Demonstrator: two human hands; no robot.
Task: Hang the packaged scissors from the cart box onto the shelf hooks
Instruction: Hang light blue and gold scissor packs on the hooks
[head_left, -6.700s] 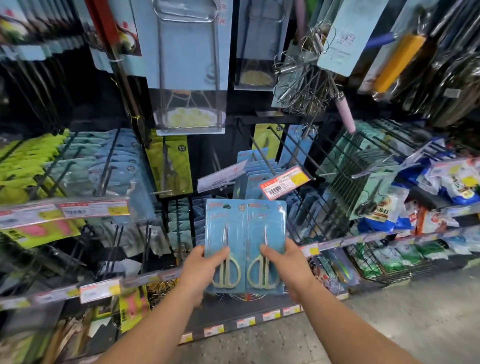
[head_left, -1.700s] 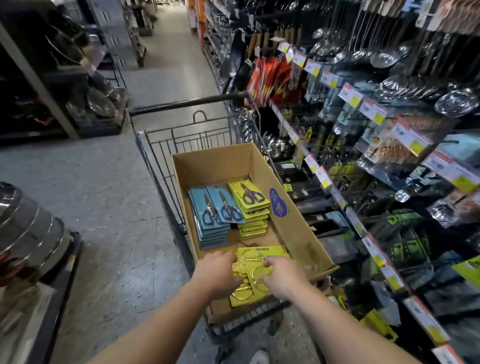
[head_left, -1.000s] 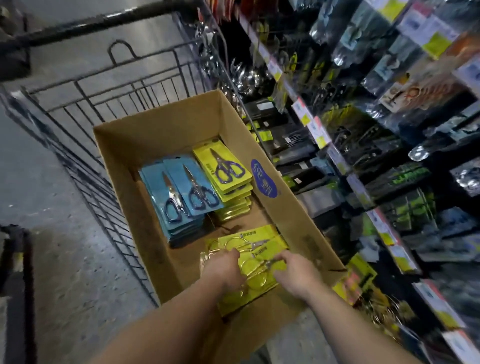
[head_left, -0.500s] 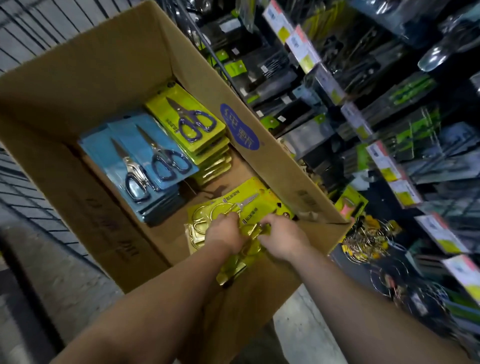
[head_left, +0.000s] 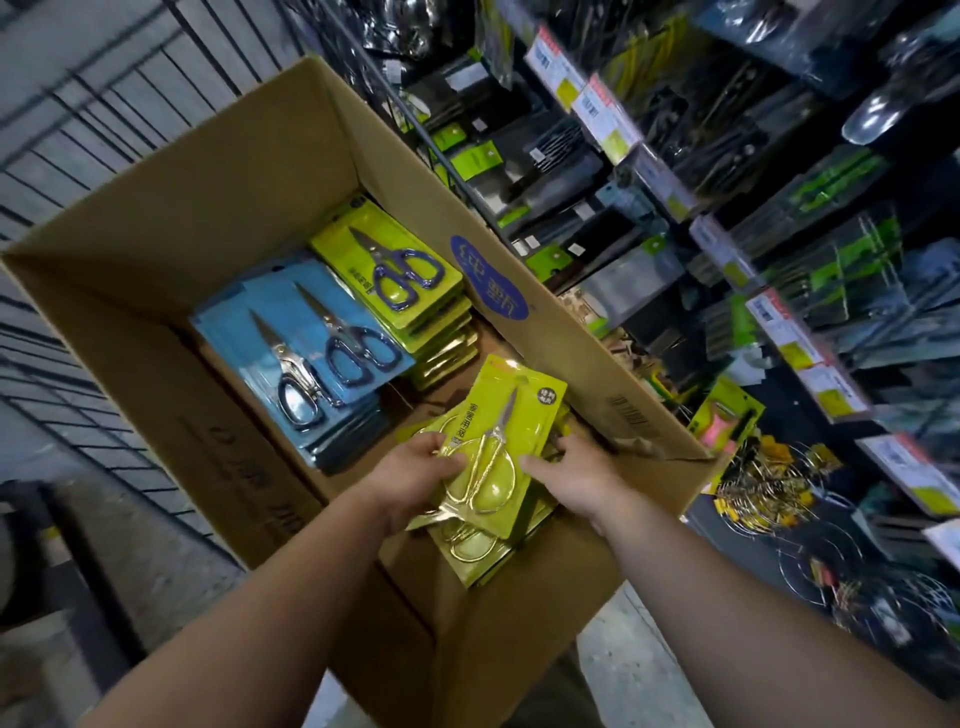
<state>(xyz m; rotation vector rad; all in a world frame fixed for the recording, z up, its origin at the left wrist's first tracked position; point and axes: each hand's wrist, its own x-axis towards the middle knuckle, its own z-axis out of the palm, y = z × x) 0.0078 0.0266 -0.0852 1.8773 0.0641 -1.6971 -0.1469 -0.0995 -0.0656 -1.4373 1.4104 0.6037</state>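
A cardboard box (head_left: 218, 171) sits in the wire cart (head_left: 78, 130). Inside lie a stack of blue scissor packs (head_left: 311, 343), a stack of yellow-green packs with blue-handled scissors (head_left: 395, 270), and near me a pile of yellow-green packs with gold scissors (head_left: 478, 551). My left hand (head_left: 410, 478) grips the left edge of the top gold-scissors pack (head_left: 498, 447), lifted and tilted above the pile. My right hand (head_left: 576, 478) holds its right edge, fingers curled behind the card.
The shelf at right carries rows of hooks with packaged tools (head_left: 831, 218) and price tags (head_left: 597, 104). Low down hang wire whisks and rings (head_left: 769, 483). Grey floor (head_left: 639, 675) shows beneath the box.
Both hands have lifted one gold-scissors pack off the pile, and my view has moved closer over the box.
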